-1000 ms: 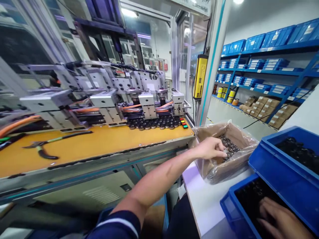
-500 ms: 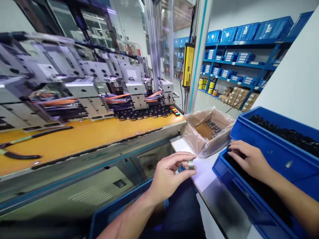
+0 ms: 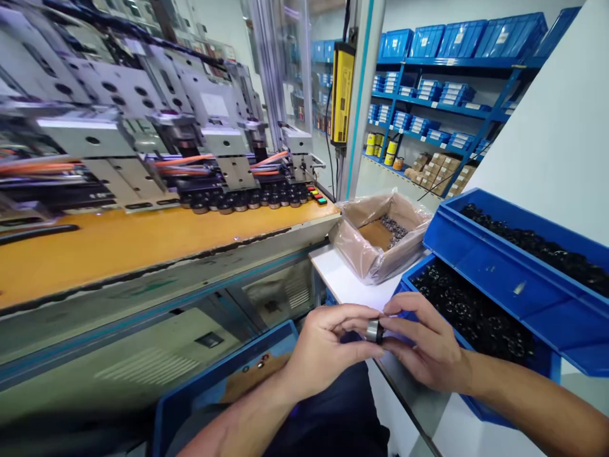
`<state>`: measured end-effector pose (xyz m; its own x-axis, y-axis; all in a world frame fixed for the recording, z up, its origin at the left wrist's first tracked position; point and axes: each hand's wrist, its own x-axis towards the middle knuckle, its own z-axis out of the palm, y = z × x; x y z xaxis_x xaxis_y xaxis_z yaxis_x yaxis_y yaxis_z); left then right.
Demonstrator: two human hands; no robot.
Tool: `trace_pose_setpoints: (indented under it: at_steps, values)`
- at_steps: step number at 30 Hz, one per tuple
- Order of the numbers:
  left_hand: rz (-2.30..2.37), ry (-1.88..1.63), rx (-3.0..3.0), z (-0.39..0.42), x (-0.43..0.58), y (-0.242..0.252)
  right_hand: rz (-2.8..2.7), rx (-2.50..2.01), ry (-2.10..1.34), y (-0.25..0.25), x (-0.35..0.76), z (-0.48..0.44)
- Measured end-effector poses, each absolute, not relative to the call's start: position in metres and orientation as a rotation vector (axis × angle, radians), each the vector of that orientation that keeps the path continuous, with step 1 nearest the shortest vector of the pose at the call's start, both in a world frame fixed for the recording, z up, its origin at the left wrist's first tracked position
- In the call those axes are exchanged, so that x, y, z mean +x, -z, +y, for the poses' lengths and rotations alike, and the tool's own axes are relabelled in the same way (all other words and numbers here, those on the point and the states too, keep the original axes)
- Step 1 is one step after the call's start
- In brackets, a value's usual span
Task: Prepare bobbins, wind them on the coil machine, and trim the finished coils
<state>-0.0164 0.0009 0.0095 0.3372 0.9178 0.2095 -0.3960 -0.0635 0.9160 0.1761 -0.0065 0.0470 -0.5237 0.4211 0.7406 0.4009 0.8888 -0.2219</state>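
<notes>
Between the thumb and fingers of my left hand (image 3: pixel 323 349) is a small silvery metal ring (image 3: pixel 372 331), its ribbed side showing. My right hand (image 3: pixel 428 349) meets it from the right, fingertips pinching a small black part (image 3: pixel 380 332) against the ring's right face. How far the black part sits in the ring is hidden by my fingers. Just right of my hands, a lower blue bin (image 3: pixel 547 373) holds many round black plastic parts (image 3: pixel 469 311). A second blue bin (image 3: pixel 490 276) with more black parts stands above and behind it.
A plastic-lined cardboard box (image 3: pixel 354 254) with small metal pieces (image 3: pixel 396 231) stands on the white table (image 3: pixel 330 270). To the left, a machine bench (image 3: pixel 190 244) carries rows of black round parts (image 3: pixel 252 200) and coloured buttons (image 3: pixel 318 195). Another blue bin (image 3: pixel 164 412) lies low at left.
My right hand has come out of the lower blue bin with a black part and moved left to the metal ring. My left hand still holds the ring. The view has turned slightly right.
</notes>
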Motion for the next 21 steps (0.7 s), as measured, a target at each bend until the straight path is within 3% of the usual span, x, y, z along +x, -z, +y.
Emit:
trace_pose_setpoints:
  at_steps: [11,21]
  values:
    - [0.579,-1.186,1.156,0.0012,-0.0127,-0.0139,-2.17,-0.574,-0.061,-0.0414,0.1788,-0.0026]
    - [0.633,-1.192,1.104,-0.0034,-0.0045,-0.0134,-2.222,-0.506,0.195,-0.0406,0.183,-0.0016]
